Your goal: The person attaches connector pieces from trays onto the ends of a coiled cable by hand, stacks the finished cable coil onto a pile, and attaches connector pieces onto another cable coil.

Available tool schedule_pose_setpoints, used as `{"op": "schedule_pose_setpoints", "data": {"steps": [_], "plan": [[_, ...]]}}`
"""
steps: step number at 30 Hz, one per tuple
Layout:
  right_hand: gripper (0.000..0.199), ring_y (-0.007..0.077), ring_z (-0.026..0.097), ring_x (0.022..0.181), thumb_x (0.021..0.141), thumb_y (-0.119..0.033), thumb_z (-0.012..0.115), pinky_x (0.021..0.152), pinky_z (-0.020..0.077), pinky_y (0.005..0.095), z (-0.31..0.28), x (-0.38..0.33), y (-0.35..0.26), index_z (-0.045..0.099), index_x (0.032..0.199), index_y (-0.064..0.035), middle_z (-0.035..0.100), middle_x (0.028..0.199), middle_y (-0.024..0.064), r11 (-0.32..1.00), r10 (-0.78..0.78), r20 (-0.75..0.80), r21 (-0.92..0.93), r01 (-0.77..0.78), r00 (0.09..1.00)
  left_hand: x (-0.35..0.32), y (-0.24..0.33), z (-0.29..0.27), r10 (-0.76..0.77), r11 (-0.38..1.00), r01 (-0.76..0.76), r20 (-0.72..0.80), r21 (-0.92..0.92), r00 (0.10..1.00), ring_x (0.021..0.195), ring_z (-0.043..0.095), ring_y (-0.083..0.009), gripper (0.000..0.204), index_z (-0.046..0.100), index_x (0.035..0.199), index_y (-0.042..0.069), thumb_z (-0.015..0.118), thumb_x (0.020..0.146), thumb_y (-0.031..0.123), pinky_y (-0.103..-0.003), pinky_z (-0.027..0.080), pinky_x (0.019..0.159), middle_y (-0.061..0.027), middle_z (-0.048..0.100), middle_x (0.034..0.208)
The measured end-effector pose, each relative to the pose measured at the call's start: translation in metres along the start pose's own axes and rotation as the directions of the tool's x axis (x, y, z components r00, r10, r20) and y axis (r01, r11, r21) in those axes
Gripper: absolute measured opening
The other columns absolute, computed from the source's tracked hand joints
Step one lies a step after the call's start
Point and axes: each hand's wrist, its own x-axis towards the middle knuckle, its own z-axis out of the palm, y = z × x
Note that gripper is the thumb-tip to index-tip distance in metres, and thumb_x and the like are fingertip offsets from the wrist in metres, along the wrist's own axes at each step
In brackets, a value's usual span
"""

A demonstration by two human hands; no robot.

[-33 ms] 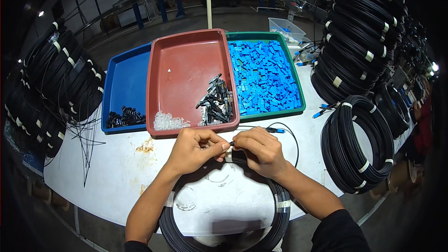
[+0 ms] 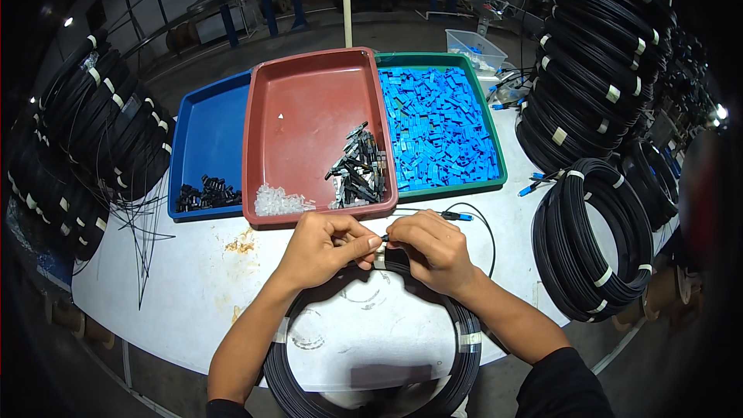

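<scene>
Over the far rim of a black cable coil (image 2: 280, 364), my left hand (image 2: 329, 251) and my right hand (image 2: 433, 251) meet fingertip to fingertip. Both are closed in a pinch on a small black part (image 2: 385, 238). Fingers cover most of it, so its exact kind is hidden. White tape wraps the coil at several places. Just beyond my right hand lies a cable end with a blue connector (image 2: 462, 217), its thin black cable looping to the right.
A red tray (image 2: 309, 108) holds clear sleeves and dark connector parts. Beside it stand a blue tray (image 2: 205, 116) with small black pieces and a green tray (image 2: 501, 162) full of blue housings. Stacked coils (image 2: 592, 70) rise at right, more coils (image 2: 108, 116) at left.
My hands stay in the same place, pinching the same part. At the far right edge, a person's red clothing has shifted and is blurred.
</scene>
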Motion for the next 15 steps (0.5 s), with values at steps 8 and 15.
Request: {"op": "schedule_pose_setpoints", "data": {"steps": [8,15], "plan": [[0.013,0.0323,0.064,0.076,0.083,0.004,0.071,0.072,0.0507,0.0405,0.005,-0.002,0.000,0.063,0.093,0.0008,0.065,0.083,0.0137,0.974,0.207,0.029,0.082,-0.209,0.978,0.004,-0.009,-0.006,0.714,0.513,-0.604,0.088,0.610,0.695,0.078,0.076,-0.0206,0.021,0.077,0.095,0.001,0.085,0.075,0.006,-0.030,0.059,0.068,-0.0100,0.078,0.090],[0.014,0.0311,0.066,0.076,0.083,0.003,0.072,0.069,0.0519,0.0397,0.004,-0.002,-0.003,0.064,0.094,0.0005,0.066,0.084,0.0135,0.961,0.232,0.049,0.144,-0.237,0.971,0.001,-0.007,-0.006,0.798,0.303,-0.660,0.196,0.687,0.570,0.070,0.075,-0.0200,0.020,0.078,0.092,0.005,0.083,0.072,0.002,-0.029,0.059,0.062,-0.0089,0.078,0.090]]}}
